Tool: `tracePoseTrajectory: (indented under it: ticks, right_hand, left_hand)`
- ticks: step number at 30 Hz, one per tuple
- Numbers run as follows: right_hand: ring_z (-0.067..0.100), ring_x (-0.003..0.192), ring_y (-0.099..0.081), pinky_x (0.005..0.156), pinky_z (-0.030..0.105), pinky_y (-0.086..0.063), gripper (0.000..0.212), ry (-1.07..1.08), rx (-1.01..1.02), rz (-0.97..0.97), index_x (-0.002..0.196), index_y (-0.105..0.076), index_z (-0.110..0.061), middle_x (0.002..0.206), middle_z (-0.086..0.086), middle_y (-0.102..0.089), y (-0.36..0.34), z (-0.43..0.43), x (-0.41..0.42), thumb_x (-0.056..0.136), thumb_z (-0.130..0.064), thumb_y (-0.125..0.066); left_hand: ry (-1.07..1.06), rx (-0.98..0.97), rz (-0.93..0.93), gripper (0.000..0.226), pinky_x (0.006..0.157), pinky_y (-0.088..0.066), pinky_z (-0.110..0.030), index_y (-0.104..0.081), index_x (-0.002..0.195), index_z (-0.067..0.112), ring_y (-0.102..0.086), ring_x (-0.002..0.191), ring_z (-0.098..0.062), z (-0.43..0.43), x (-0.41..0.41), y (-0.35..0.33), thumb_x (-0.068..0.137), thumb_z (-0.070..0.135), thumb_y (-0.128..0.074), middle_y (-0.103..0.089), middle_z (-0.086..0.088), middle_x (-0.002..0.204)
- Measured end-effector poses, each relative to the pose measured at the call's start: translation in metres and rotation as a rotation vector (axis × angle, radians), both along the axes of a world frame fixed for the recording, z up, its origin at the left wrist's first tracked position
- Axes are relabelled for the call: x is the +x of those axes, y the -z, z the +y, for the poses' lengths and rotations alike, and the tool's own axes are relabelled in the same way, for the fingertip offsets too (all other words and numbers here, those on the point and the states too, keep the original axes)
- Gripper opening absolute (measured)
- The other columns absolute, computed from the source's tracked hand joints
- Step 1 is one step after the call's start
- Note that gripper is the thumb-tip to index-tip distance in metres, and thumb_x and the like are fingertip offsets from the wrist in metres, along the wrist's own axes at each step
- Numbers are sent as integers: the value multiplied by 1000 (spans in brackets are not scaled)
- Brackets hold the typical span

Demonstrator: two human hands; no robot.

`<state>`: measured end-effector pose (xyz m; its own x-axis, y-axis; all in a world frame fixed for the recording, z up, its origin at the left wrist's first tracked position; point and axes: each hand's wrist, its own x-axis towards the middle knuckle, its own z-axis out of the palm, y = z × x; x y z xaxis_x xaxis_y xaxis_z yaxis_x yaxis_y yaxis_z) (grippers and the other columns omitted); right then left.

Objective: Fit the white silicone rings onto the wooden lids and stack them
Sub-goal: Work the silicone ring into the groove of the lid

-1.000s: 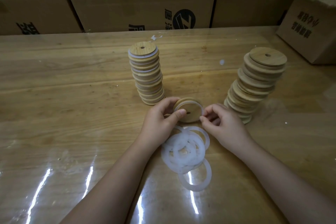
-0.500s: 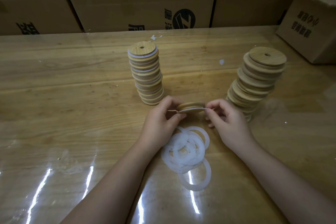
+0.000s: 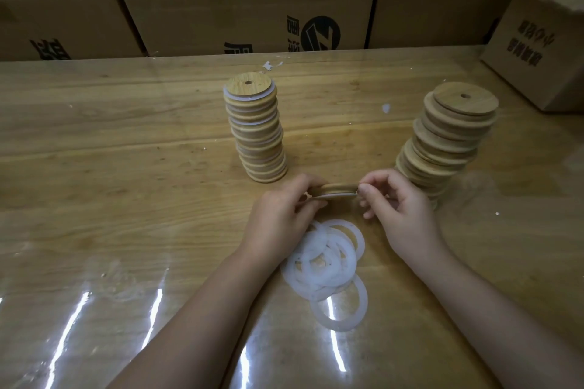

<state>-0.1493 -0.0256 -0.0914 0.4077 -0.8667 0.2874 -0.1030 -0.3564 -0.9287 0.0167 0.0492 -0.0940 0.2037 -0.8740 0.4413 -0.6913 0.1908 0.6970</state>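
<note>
Both hands hold one wooden lid (image 3: 335, 190) edge-on, flat, just above the table, with a white silicone ring showing along its lower edge. My left hand (image 3: 281, 218) grips its left side; my right hand (image 3: 401, 215) pinches its right rim between thumb and fingers. A loose pile of white rings (image 3: 325, 262) lies on the table below the hands. A stack of lids with white rings (image 3: 256, 129) stands behind my left hand. A leaning stack of bare wooden lids (image 3: 445, 142) stands behind my right hand.
The wooden table (image 3: 110, 167) has a glossy clear cover. Cardboard boxes (image 3: 246, 16) line the far edge, and one more cardboard box (image 3: 537, 50) sits at the back right corner. White scraps (image 3: 271, 66) lie behind the ringed stack.
The lid has been turned from tilted face-up to flat and edge-on. My right hand has moved up to pinch its right rim.
</note>
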Motion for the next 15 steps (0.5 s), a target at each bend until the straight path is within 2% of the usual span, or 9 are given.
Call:
tracePoseTrajectory:
  ticks: [2,4,6,8,10,13,15]
  right_hand:
    - [7,63,-61,59,17,-50,21,17,37,-46,84,-57,-25,72,-3,-63,-1,0,1,88,-4,-58]
    - [12,68,-62,60,21,-52,23,27,22,-6,84,-56,-28,79,-3,-63,-1,0,2,86,-6,-61]
    - [17,74,-63,63,27,-54,23,25,-6,66,83,-56,-29,83,-5,-63,0,0,1,84,-7,-63]
    - [17,73,-62,64,26,-53,22,27,-19,103,82,-58,-29,80,-6,-62,0,-1,1,83,-8,-64]
    - [15,69,-60,63,23,-50,21,39,-12,112,80,-59,-30,75,-7,-61,1,-1,1,84,-10,-64]
    - [20,70,-60,64,29,-51,18,51,23,102,80,-61,-28,72,-3,-63,1,-3,1,86,-11,-62]
    - [19,69,-61,63,29,-51,17,58,41,101,81,-61,-27,69,-1,-63,1,-3,1,87,-12,-61]
  left_hand:
    - [4,-16,-10,24,75,-54,-36,-61,104,32,-62,85,-5,-1,0,0,82,22,-63,-66,10,93]
    - [14,-48,-16,29,77,-53,-32,-61,111,30,-60,89,-4,-2,2,1,83,21,-64,-62,10,97]
    - [12,-48,52,42,79,-53,-26,-54,117,42,-59,93,-3,-1,2,0,84,20,-66,-58,12,100]
    - [6,-14,162,54,77,-53,-21,-44,115,52,-60,93,-3,-1,0,-2,83,17,-69,-58,14,100]
    - [-23,-2,231,49,73,-51,-15,-45,107,48,-60,90,0,-1,-1,-2,81,15,-72,-59,15,98]
    - [-63,35,313,30,68,-48,-12,-52,91,36,-62,83,2,-2,0,-3,81,16,-72,-63,12,90]
    - [-91,69,335,22,63,-45,-9,-53,85,32,-61,75,5,-3,1,-4,83,18,-70,-63,12,81]
